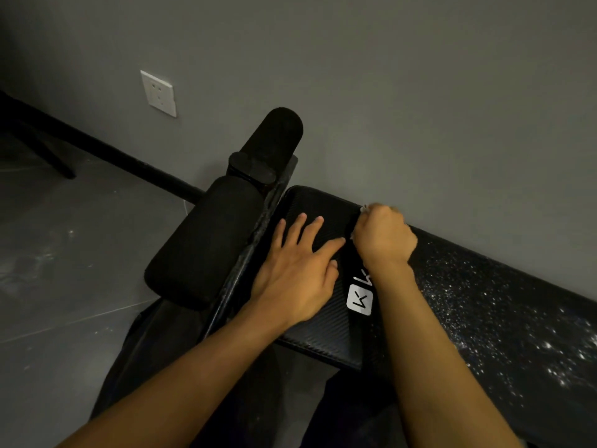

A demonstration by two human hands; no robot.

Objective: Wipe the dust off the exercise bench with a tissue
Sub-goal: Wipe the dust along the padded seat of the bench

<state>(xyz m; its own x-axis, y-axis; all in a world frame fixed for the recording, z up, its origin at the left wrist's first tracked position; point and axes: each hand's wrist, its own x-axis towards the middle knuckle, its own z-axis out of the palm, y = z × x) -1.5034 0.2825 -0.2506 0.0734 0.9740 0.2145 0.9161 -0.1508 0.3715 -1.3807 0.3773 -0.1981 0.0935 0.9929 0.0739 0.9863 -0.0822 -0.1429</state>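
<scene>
Fingers of the right hand [384,236] were curled round a white tissue [366,208] on the bench's black surface [323,334] by the wall [420,108]. The left hand [300,270] lay beside it, fingers [298,226] spread flat. White dust [484,302] speckled the surface rightward.

Single head-worn wide-angle view, looking forward and down over the exercise bench [323,334] at close range, facing the grey wall [403,92]; framing seemingly tilted, lighting dim.

A white wall socket [158,93] sits on the grey wall [387,76] in the upper left of the frame. Below it runs a black skirting board [106,150], meeting the grey floor [64,270], which is flecked with pale specks at left.
</scene>
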